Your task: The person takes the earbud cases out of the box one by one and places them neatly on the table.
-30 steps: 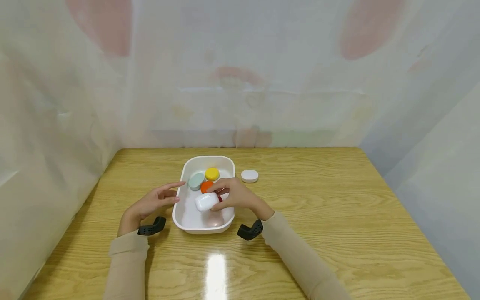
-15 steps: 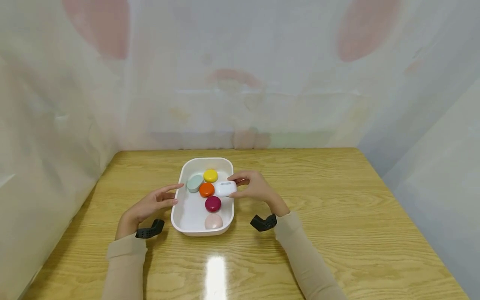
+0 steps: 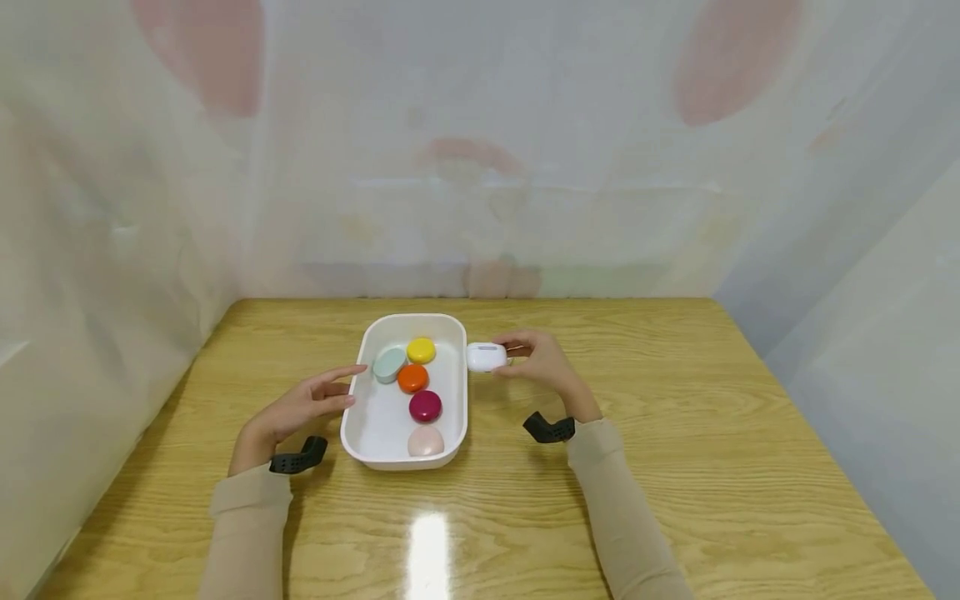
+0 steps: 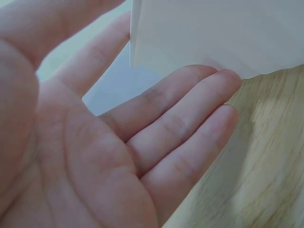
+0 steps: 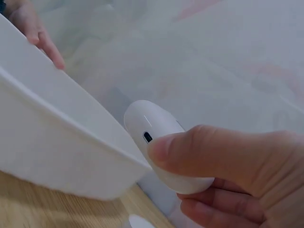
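Note:
My right hand (image 3: 538, 360) pinches a white earbuds case (image 3: 486, 357) between thumb and fingers, just outside the right wall of a white plastic bin (image 3: 463, 417). A small dark charging port shows on the case (image 5: 164, 128) in the right wrist view. My left hand (image 3: 303, 407) rests its extended fingers against the bin's left side; in the left wrist view the palm (image 4: 80, 161) holds nothing. Inside the bin lie small rounded pieces: yellow (image 3: 421, 350), pale green (image 3: 390, 365), orange (image 3: 412, 378), magenta (image 3: 425, 406) and pale pink (image 3: 426, 441).
Part of another white object (image 5: 140, 222) shows on the table beneath the held case in the right wrist view. The bin stands left of centre on a wood-grain table (image 3: 645, 467). A pale patterned sheet (image 3: 585, 192) hangs behind the table and along its sides.
My right hand has carried the earbuds case from above the bin's inside out past its right rim. The white oval piece seen earlier beside the bin is now covered. My left hand stays put.

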A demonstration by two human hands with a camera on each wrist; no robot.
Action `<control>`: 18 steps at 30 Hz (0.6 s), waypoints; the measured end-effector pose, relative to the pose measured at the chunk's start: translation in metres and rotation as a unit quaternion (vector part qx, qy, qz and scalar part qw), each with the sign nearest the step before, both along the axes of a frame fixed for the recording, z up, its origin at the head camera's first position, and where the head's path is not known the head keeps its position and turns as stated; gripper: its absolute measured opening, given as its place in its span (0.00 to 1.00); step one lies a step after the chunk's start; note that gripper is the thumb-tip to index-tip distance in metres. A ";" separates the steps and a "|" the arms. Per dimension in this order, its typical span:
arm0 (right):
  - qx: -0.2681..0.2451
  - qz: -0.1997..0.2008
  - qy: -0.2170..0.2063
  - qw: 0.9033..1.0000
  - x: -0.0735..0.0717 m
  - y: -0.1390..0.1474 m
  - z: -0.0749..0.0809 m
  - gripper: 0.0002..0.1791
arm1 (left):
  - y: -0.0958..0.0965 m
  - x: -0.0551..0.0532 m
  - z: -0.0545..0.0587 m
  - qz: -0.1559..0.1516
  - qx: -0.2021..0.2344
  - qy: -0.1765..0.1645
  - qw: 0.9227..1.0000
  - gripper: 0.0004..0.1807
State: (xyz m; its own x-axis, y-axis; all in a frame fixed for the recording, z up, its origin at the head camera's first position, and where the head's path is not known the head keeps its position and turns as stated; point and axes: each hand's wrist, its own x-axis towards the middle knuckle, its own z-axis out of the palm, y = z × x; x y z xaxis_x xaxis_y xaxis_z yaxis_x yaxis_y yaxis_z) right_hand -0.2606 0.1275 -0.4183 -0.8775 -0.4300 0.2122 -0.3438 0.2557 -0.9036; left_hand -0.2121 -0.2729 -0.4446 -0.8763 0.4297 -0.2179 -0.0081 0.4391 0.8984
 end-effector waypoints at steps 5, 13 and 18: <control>0.014 -0.031 -0.009 0.999 -0.009 0.020 -0.007 0.26 | 0.000 -0.001 0.001 0.003 -0.007 0.000 1.000 0.34; 0.030 -0.070 -0.030 0.997 -0.017 0.049 -0.026 0.25 | -0.001 0.001 -0.003 -0.003 0.005 -0.004 1.000 0.33; 0.051 -0.099 -0.052 0.992 -0.019 0.061 -0.036 0.26 | -0.002 0.004 -0.002 -0.003 0.006 -0.004 1.000 0.34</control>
State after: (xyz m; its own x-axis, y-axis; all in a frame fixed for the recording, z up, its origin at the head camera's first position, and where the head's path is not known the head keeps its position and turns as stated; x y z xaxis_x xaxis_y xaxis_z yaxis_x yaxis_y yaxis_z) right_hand -0.2792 0.1882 -0.4542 -0.9620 -0.2608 0.0803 -0.1838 0.4015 -0.8972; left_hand -0.2086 -0.2750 -0.4468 -0.8723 0.4370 -0.2192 -0.0121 0.4290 0.9032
